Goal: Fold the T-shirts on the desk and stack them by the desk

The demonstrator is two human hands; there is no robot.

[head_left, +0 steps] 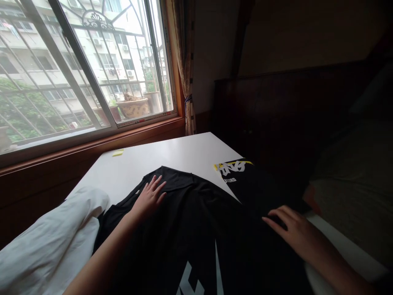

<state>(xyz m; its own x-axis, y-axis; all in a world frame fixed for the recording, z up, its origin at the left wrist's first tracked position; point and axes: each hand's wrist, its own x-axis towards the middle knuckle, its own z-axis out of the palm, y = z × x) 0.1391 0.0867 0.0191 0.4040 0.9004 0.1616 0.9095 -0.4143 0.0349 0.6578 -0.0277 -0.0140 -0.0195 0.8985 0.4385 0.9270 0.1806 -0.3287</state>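
A black T-shirt [184,217] lies spread over a white table, its collar toward the far left. Pale grey lettering shows on its front near the bottom of the view. My left hand [149,196] rests flat on the cloth beside the collar, fingers spread. On the right, my right hand [287,223] has its fingers curved toward the thumb in a pinch at the shirt's dark side. The cloth at those fingertips is hard to make out in the shadow. Beyond it is a black sleeve with a white print [233,168] and yellow trim.
White cloth [58,233] is heaped at the left edge of the white table [172,147]. A yellow strip [118,153] lies near the far left corner. Behind stand a barred window [101,61] and a tied curtain [188,82]. A person's clothed body [346,184] appears at right.
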